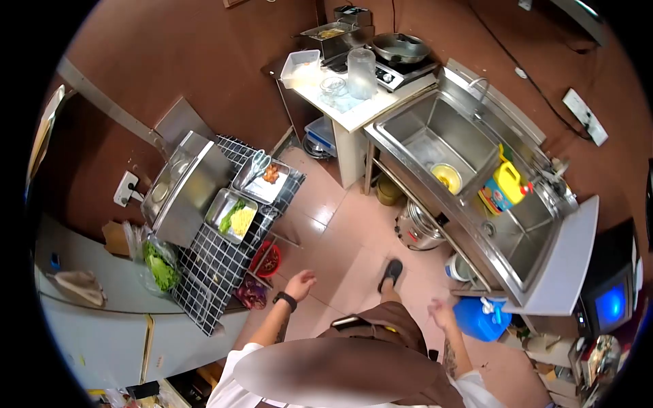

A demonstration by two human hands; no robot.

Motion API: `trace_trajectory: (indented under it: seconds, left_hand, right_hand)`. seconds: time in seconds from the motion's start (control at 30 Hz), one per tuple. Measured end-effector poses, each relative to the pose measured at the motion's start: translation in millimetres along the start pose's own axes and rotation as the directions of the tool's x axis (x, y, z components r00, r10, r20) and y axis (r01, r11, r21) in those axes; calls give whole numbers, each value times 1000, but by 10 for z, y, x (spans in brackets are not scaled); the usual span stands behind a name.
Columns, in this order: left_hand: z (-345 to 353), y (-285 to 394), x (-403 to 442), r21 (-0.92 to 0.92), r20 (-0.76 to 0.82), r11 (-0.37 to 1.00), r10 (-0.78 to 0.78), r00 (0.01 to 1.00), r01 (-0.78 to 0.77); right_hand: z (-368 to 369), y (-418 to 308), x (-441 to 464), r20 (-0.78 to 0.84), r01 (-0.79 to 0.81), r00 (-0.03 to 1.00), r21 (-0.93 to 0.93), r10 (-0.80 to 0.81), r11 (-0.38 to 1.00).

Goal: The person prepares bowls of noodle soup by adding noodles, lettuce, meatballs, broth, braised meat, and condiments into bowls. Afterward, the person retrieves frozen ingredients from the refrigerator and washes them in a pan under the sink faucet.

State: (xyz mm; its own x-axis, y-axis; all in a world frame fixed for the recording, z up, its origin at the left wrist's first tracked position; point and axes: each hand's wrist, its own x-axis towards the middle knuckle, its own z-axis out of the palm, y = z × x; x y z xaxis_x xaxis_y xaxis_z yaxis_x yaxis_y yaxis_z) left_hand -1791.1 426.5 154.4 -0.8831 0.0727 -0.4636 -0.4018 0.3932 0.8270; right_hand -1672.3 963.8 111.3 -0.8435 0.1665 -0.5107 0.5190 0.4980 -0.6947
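Observation:
My left hand (300, 284), with a dark band at the wrist, hangs over the pink floor with its fingers loosely curled. Nothing shows in it. The checked table (204, 279) is beside it, bearing a metal tray (231, 215) of greens and yellow strips and another tray (272, 178) with reddish pieces and scissors (258, 165). My right hand (441, 313) is over the floor, fingers apart and holding nothing, just left of a blue container (479, 318).
A double sink (435, 143) holds a yellow bowl (446, 178) and a yellow jug (503, 187). A pan (401, 49) sits on a cooker beyond. Below the sink stands a metal pot (416, 228). A red basin (266, 260) is under the checked table.

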Motion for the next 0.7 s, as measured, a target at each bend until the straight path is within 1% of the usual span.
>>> trace_trajectory:
  seconds: [0.03,0.07,0.1,0.13,0.17,0.2,0.23,0.27,0.3,0.33,0.37,0.4,0.43,0.47,0.5,0.53,0.57,0.6,0.67,0.7]
  left_hand:
    - [-53,152,319,11,-18,1000,27,999,-27]
    - [-78,317,635,20,-39,998,64,997,-63]
    - [-125,567,971,-30,-75,996,76,994,-78]
    - [-147,755,1236,-82,-106,993,75,992,-84]
    - [-191,1013,1503,-40,-136,997,56,989,-62]
    - [-240,1103,1889,-71,-155,994,77,985,-89]
    - [-293,1255,2233,-19,-181,993,109,977,-115]
    - [-376,1437,2600,37,-201,990,138,970,-133]
    - [-473,1624,3000,76,-219,976,217,951,-205]
    - [-594,1978,3286,235,-239,950,260,935,-205]
    - [-678,2325,3571,197,-258,958,255,932,-208]
    - [-809,2549,3940,199,-282,947,301,911,-251]
    - [-942,2894,4205,182,-290,947,307,906,-263]
    - [-1084,3348,4412,243,-298,937,318,900,-250]
    - [-1256,3630,4746,344,-296,897,385,874,-279]
    - [-1407,3751,5169,449,-286,844,446,848,-292]
    - [-1541,3800,5632,459,-293,834,466,835,-305]
    - [-1671,4061,5937,501,-274,804,498,823,-320]
    - [-1850,4170,6712,574,-262,760,523,811,-305]
    - [-1904,4276,6984,626,-240,738,491,838,-253]
  right_hand:
    - [-72,-182,506,-24,71,997,46,-70,996]
    - [-184,-531,1004,-17,83,997,166,-81,983]
    - [-319,-1034,1607,-25,114,993,287,-112,951]
    - [-429,-1498,2174,-43,211,977,340,-208,916]
    - [-532,-1971,2725,-61,298,952,391,-298,871]
    - [-706,-2572,3159,-72,314,947,399,-312,861]
    - [-708,-2990,3717,-116,414,908,403,-403,816]
    - [-778,-3570,4067,-94,447,888,410,-451,795]
    - [-799,-4122,4458,-140,517,852,369,-504,772]
    - [-814,-4581,4776,-178,578,815,318,-551,751]
    - [-811,-5018,5087,-200,569,821,221,-534,792]
    - [-791,-5434,5402,-223,559,821,123,-526,820]
    - [-716,-5705,5756,-257,579,799,82,-544,811]
    - [-615,-5934,6119,-295,598,772,38,-563,800]
    - [-625,-6217,6314,-257,566,804,53,-537,823]
    - [-559,-6389,6514,-282,571,784,-23,-553,821]
    - [-471,-6469,6704,-235,570,789,-69,-568,819]
    - [-442,-6562,6838,-191,565,795,-111,-575,818]
    - [-339,-6665,6904,-182,568,813,43,-553,822]
    - [-279,-6665,6834,-237,597,785,46,-572,801]
